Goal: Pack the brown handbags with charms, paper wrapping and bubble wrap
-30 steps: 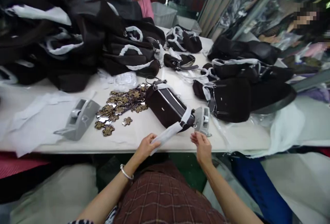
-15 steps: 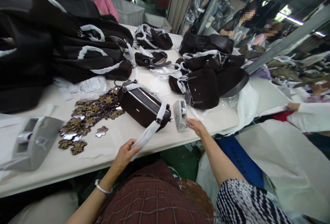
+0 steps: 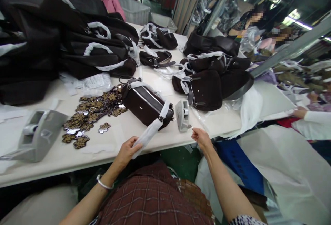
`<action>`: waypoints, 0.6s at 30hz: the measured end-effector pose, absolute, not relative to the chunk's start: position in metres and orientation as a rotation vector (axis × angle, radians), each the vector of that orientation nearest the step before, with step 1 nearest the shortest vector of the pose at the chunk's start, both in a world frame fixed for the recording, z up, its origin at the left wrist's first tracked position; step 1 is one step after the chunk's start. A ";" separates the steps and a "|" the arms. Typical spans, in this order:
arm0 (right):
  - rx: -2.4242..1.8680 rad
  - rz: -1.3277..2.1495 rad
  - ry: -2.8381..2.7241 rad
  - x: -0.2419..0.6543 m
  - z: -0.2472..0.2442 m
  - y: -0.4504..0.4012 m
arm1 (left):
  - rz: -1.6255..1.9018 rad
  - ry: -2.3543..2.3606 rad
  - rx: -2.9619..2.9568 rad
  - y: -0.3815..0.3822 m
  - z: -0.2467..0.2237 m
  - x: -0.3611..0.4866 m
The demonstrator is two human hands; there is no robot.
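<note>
My left hand [image 3: 129,149] is closed around the free end of a bag strap [image 3: 150,132] covered in white wrapping. That strap runs up to a dark brown handbag [image 3: 141,109] with a zipped top, lying on the table. Just right of the bag stands a small grey tape dispenser [image 3: 180,117]. Beside its front end my right hand [image 3: 203,138] is pinched on a thin strip of tape, whose short visible end lies between dispenser and fingertips. A pile of flower-shaped tags [image 3: 90,111] lies left of the bag, one tag [image 3: 103,127] apart from it.
A larger tape dispenser [image 3: 41,135] stands at the table's left. Stacked dark bags [image 3: 103,54] rise behind the tags, and more bags [image 3: 207,90] lie at the right. A slanted metal post [image 3: 292,47] crosses the right side. Other people work beyond the table.
My right hand has drawn back from the small dispenser, rightward and toward me, with its fingers pinched. My left hand stays on the wrapped strap. The view has shifted slightly.
</note>
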State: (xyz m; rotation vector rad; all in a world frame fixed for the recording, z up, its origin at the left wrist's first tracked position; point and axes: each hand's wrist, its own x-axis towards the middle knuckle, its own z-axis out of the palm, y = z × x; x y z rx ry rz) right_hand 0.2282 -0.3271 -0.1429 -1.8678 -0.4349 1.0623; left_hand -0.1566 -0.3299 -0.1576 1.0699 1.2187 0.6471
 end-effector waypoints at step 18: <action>-1.737 1.310 -1.075 0.105 -0.101 -0.353 | 0.701 1.127 0.821 -0.326 -0.146 -0.150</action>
